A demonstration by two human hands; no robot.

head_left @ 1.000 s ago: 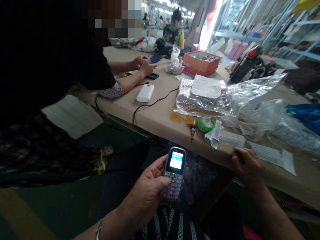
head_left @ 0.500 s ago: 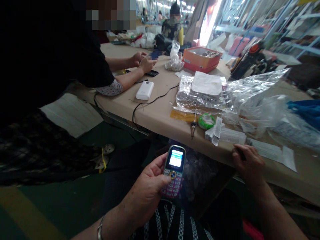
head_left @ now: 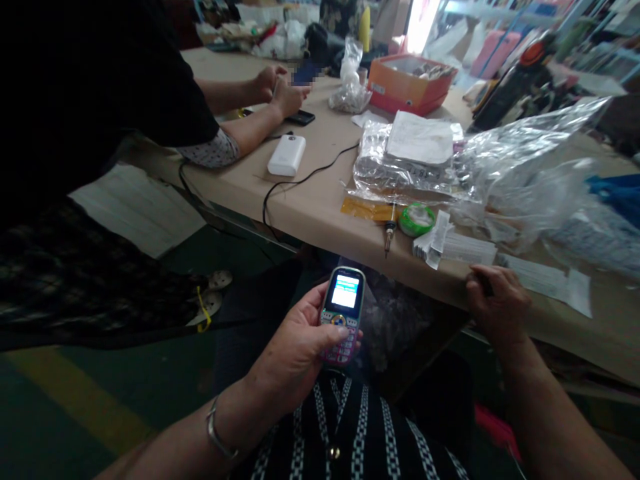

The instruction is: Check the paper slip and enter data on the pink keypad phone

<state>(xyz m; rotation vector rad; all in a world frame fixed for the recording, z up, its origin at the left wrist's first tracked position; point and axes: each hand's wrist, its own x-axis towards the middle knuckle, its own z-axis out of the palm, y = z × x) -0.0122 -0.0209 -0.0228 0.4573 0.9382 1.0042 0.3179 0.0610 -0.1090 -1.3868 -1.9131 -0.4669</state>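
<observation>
My left hand (head_left: 295, 343) is closed around a keypad phone (head_left: 345, 317) above my lap. The phone is upright with its screen lit, and my thumb lies across its upper keys. Loosely bent, my right hand (head_left: 500, 300) rests on the front edge of the table (head_left: 320, 220) with nothing visible in it; a gap shows between thumb and forefinger. Close to it on the table are a stack of white labels (head_left: 467, 248) and a longer label strip (head_left: 537, 277). A green tape roll (head_left: 416, 219) and a thin pointed tool (head_left: 389, 233) lie farther left.
At left a person in black (head_left: 100, 100) leans on the table, holding a blurred-out device. Nearby are a white power bank (head_left: 287, 155) and a black cable (head_left: 305, 179). Clear plastic packaging (head_left: 425, 173), an orange box (head_left: 410, 87) and a tied bag (head_left: 350, 87) sit farther back.
The view has tipped downward, so the table and the phone sit higher in the picture. My left thumb has shifted right over the phone's keys. My right hand stays at the table edge.
</observation>
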